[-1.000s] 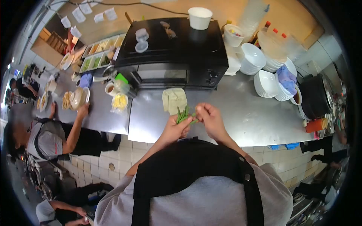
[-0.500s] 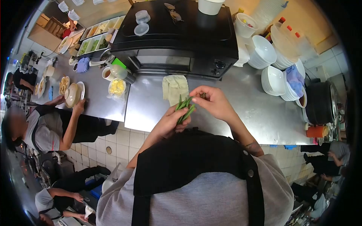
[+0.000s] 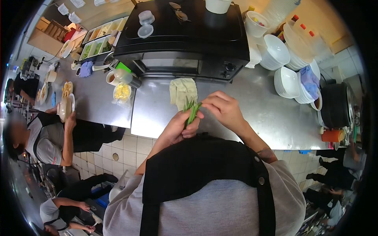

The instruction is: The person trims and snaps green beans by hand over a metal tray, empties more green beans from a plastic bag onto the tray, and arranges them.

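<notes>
A small bunch of green beans (image 3: 192, 113) sticks up out of my left hand (image 3: 179, 128), whose fingers are wrapped round it above the near part of the steel counter. At the beans' right side, the thumb and fingertips of my right hand (image 3: 226, 111) are pinched on the end of one bean. Just beyond my hands, a folded pale cloth (image 3: 182, 90) lies on the counter, partly behind the beans.
A black oven (image 3: 177, 43) stands at the back. Stacked white bowls (image 3: 286, 82) are to the right. On the left are a yellow-filled container (image 3: 122, 91), a squeeze bottle (image 3: 123, 76) and a co-worker (image 3: 49, 137) holding a covered dish (image 3: 65, 109).
My right hand's fingers have closed in on a bean's tip and turned knuckles-up. The beans stand more upright. The co-worker at left has drawn the dish leftward.
</notes>
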Motion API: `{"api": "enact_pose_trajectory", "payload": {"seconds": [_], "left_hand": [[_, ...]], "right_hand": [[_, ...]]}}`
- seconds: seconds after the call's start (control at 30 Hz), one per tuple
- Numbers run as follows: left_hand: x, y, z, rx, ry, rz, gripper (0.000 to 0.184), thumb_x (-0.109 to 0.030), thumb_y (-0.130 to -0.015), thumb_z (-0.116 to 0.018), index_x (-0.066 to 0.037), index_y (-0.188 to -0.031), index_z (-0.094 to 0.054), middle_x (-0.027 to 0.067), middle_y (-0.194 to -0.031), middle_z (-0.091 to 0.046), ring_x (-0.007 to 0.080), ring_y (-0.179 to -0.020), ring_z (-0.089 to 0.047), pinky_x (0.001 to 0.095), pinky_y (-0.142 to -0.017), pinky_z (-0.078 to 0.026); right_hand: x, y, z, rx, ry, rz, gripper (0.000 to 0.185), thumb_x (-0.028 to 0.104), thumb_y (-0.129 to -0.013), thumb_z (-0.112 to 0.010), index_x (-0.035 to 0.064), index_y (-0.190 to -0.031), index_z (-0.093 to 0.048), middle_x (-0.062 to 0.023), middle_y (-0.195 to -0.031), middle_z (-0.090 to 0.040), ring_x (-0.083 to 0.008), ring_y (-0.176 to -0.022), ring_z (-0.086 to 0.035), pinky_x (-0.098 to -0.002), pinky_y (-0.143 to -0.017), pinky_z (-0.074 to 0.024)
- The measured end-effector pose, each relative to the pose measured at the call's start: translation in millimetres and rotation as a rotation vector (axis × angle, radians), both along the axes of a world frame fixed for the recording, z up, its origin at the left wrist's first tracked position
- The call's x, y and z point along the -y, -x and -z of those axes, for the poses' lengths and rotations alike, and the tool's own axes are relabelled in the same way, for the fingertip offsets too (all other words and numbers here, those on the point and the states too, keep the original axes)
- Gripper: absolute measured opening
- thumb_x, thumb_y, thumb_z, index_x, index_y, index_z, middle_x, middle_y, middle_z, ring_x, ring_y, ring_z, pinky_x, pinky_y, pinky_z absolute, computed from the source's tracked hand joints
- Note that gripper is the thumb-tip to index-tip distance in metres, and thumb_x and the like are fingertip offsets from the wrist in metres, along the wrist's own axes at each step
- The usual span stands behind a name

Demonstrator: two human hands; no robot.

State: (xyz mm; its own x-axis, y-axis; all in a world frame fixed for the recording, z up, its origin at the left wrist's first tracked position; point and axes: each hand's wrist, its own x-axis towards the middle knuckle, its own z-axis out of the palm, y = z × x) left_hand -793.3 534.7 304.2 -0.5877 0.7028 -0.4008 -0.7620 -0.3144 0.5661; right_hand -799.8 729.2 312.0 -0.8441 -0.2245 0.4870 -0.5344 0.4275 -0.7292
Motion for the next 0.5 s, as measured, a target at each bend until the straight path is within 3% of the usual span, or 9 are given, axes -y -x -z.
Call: {"api": "enact_pose_trajectory", "payload": {"seconds": [0.13,0.23,0.33,0.43,0.5], "left_hand": [[-5.7,-0.6,0.8,0.048,-0.161,-0.039,0.034,-0.033,-0.099,-0.033,-0.006,-0.094,-0.053,-0.0051,-0.052,-0.035,0.0040,-0.037,-0.024,0.0195,-0.037,-0.023],[-3.0,4.2,-1.2,-0.020,-0.193,-0.006,0.033,-0.033,-0.099,-0.033,-0.006,-0.093,-0.052,-0.0057,-0.050,-0.034,0.0037,-0.038,-0.025,0.0194,-0.037,-0.023],[-3.0,10.1,-9.9,-0.033,-0.063,0.007,0.030,-0.029,-0.098,-0.035,-0.006,-0.091,-0.052,-0.0054,-0.049,-0.034,0.0046,-0.038,-0.026,0.0203,-0.037,-0.022],[-9.0,13.4,-10.9,-0.231,0.296,-0.053,0.025,-0.023,-0.096,-0.042,-0.003,-0.089,-0.054,-0.0033,-0.051,-0.041,0.0065,-0.040,-0.034,0.0214,-0.040,-0.026],[-20.5,10.5,5.8,-0.487,0.515,-0.180,0.023,-0.020,-0.095,-0.046,-0.001,-0.087,-0.057,-0.0011,-0.054,-0.046,0.0080,-0.043,-0.039,0.0221,-0.042,-0.029]], "right_hand": [[6.0,-1.9,4.1,0.250,0.262,0.071,0.006,0.007,-0.083,-0.063,0.0013,-0.085,-0.065,-0.0013,-0.074,-0.058,-0.0077,-0.059,-0.052,-0.0218,-0.051,-0.0397],[14.9,-2.5,15.3,0.585,0.684,-0.040,0.009,0.009,-0.087,-0.060,0.0013,-0.087,-0.064,0.0024,-0.073,-0.054,-0.0034,-0.057,-0.043,-0.0203,-0.049,-0.0341],[21.8,-0.8,27.5,0.769,1.033,-0.110,0.010,0.010,-0.088,-0.058,0.0019,-0.090,-0.064,0.0026,-0.073,-0.052,-0.0033,-0.055,-0.040,-0.0206,-0.048,-0.0322],[28.5,-1.7,36.3,0.735,1.012,0.023,0.011,0.010,-0.087,-0.060,-0.0002,-0.087,-0.063,0.0045,-0.069,-0.052,-0.0043,-0.059,-0.045,-0.0200,-0.053,-0.0360],[32.4,-0.2,37.8,0.375,0.596,0.248,0.011,0.010,-0.088,-0.059,-0.0005,-0.088,-0.063,0.0039,-0.070,-0.052,-0.0058,-0.059,-0.047,-0.0206,-0.053,-0.0373]]}}
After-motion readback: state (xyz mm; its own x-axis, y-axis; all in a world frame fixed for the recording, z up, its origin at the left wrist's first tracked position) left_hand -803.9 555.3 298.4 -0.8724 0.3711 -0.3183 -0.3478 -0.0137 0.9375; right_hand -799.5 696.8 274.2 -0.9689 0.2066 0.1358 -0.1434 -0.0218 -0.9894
